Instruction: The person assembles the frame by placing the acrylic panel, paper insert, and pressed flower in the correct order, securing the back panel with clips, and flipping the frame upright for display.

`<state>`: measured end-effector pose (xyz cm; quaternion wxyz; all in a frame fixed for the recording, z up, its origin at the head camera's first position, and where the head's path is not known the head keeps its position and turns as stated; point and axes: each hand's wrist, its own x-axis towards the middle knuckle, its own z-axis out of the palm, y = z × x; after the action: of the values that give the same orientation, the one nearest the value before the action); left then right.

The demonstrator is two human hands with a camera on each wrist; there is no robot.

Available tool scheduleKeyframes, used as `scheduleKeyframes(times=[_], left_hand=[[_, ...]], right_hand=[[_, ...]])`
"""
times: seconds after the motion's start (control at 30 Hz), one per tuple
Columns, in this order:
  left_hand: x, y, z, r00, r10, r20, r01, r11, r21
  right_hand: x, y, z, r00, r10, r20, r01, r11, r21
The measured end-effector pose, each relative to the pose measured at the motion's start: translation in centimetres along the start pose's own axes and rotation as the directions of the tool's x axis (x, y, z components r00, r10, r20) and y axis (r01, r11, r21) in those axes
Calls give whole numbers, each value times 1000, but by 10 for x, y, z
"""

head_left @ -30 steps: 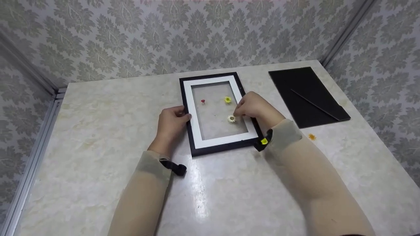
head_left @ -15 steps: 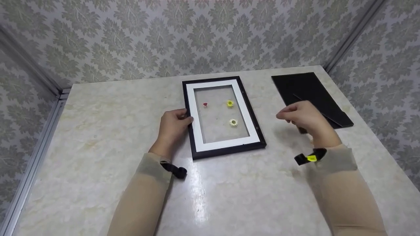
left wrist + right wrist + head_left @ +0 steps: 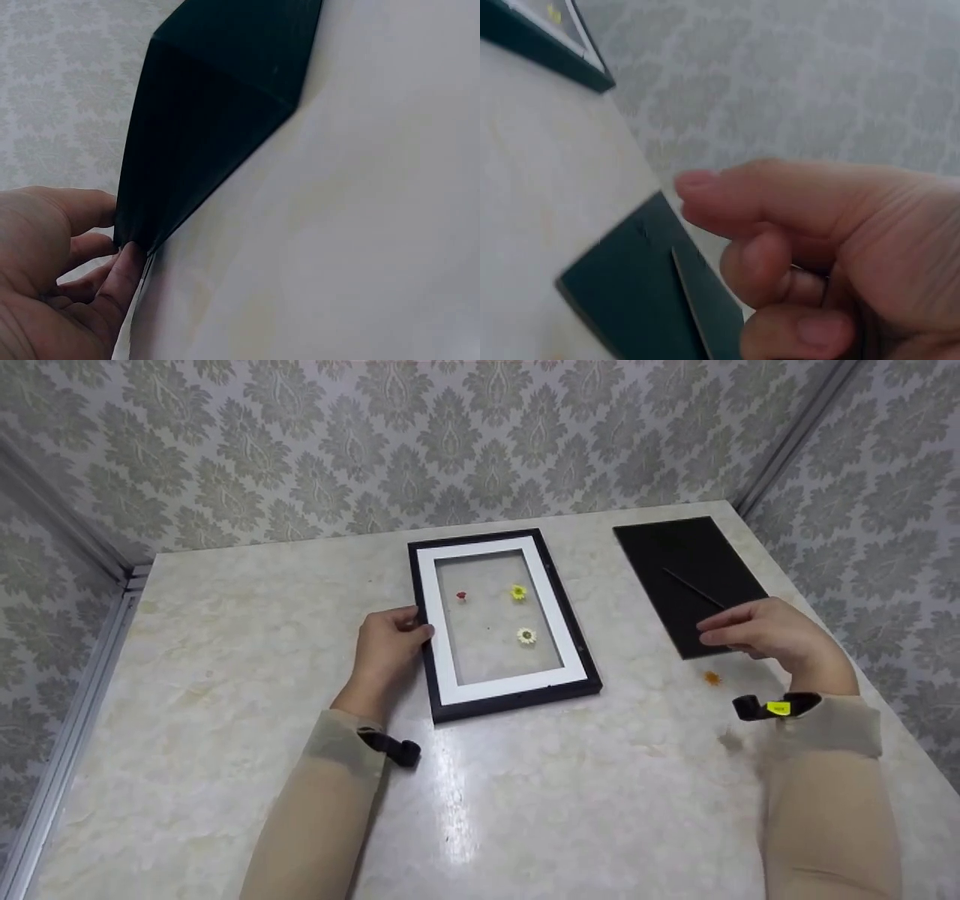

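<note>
A picture frame (image 3: 517,703) with a black border and white mat lies on the table. My left hand (image 3: 388,656) pinches its left edge between thumb and fingers, also seen in the left wrist view. Inside its window are a small red flower (image 3: 461,596), a yellow flower (image 3: 518,592) and a white flower (image 3: 526,636). My right hand (image 3: 784,641) hovers over the near right corner of a black backing board (image 3: 667,555), holding nothing, fingers loosely bent. Just below that board lies an orange flower (image 3: 712,678).
A thin stand flap (image 3: 694,589) slants across the black board, partly hidden by my right hand. The marble-patterned table (image 3: 247,622) meets a patterned wall (image 3: 450,442) at the back. Another patterned panel stands beyond its right edge.
My right hand has let go of the white flower inside the frame and moved right to above the black board. My left hand stays on the frame's left edge.
</note>
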<state>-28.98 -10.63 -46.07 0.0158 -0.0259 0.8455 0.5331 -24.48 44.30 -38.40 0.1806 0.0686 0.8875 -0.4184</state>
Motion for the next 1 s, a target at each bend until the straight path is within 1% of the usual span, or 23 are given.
scheduleKeyframes(times=[0.1,0.17,0.3,0.43,0.57,0.63,0.77,1.0], left_hand=[[0,0,0,1000,-6,4,6,1000,-4],[0,1,-1,1000,-8,2,8,1000,-5],[0,1,-3,1000,-15,-2,15,1000,5],[0,1,-2,1000,-17,11,17,1000,11],[-1,0,-2,999,-34,18,34,999,0],[-1,0,-2,999,-40,14,40,999,-3],[-1,2,-1,999,-35,9,35,999,-3],[0,3,1,999,-43,11,43,999,10]], right_hand=[[3,13,-5,999,29,41,-26,998,-58],[4,17,-6,998,33,47,-28,993,-112],[4,23,-9,998,34,57,-21,974,-228],[3,30,-9,997,38,71,-16,957,-288],[6,32,-5,996,19,82,11,937,-350],[8,31,-3,996,6,87,27,925,-378],[10,30,0,996,-5,84,39,912,-408],[12,30,4,997,17,76,18,903,-430]])
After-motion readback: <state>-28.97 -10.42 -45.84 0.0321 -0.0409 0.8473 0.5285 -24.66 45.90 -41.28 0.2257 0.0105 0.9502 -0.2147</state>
